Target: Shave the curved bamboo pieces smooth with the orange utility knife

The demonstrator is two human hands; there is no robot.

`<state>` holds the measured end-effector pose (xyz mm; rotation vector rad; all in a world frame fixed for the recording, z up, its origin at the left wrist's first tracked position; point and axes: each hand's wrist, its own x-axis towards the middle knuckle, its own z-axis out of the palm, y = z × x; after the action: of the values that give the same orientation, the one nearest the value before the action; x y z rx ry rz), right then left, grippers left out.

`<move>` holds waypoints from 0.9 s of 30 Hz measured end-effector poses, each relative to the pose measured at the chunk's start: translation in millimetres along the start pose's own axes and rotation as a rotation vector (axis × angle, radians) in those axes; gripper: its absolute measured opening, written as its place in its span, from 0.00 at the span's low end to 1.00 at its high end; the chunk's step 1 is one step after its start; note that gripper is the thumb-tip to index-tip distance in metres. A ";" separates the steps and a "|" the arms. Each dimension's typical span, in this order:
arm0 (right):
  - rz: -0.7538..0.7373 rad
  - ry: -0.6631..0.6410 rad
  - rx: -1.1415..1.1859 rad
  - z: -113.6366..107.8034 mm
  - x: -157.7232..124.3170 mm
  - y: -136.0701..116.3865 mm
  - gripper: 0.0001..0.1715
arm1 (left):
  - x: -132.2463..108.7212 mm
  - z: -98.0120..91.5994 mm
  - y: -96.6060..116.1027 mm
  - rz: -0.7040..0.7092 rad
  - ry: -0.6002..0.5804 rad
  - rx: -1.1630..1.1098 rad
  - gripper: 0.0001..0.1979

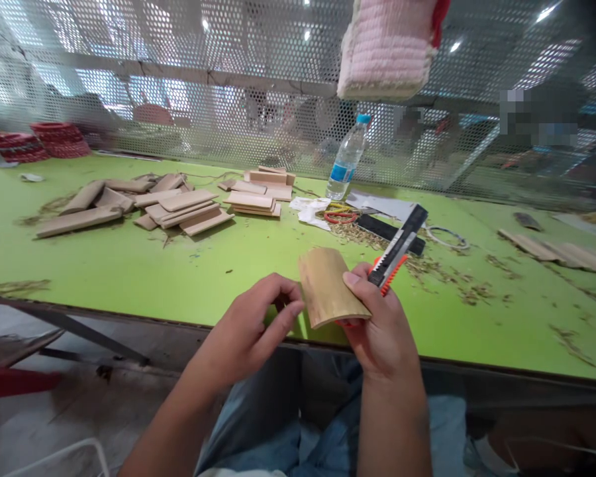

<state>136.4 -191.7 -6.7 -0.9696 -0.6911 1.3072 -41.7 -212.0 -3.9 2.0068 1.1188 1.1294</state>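
A curved, yellowish bamboo piece [330,288] is held above the table's front edge by my right hand [380,318], its thumb on the outer face. The same hand also grips a utility knife [397,248] with a black and orange body, angled up to the right. Beside the bamboo's left edge is my left hand [263,321], fingers curled and thumb near the index fingertip with a small gap. Nothing shows between those fingers. Piles of similar pale pieces lie behind, one stack [179,209] at the left and another [261,192] nearer the middle.
The green table [179,268] holds a water bottle [345,159], a dark flat object [387,232], shavings [457,281] and a white ring [447,237]. Red coils [59,139] sit far left, more strips [556,252] at right. A perforated metal screen [203,99] stands behind; pink cloth [390,50] hangs above.
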 end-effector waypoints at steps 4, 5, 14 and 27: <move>-0.013 0.015 0.004 0.1 0.4 -0.2 0.23 | 3.3 3.6 -1.5 -0.098 0.311 0.029 0.05; -0.015 0.020 0.001 0.2 0.6 0.0 0.23 | 3.4 3.7 -0.6 -0.069 0.334 0.033 0.05; -0.064 -0.006 -0.027 0.6 -0.9 2.9 0.23 | 3.9 -1.0 20.5 0.105 -0.059 0.046 0.11; -0.121 -0.003 -0.156 -2.2 1.2 5.0 0.21 | 12.0 -8.1 14.3 0.048 -0.132 0.028 0.09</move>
<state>136.1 -191.1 -12.3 -1.0349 -0.8511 1.1618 -39.8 -207.8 16.0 2.1072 1.0299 0.9943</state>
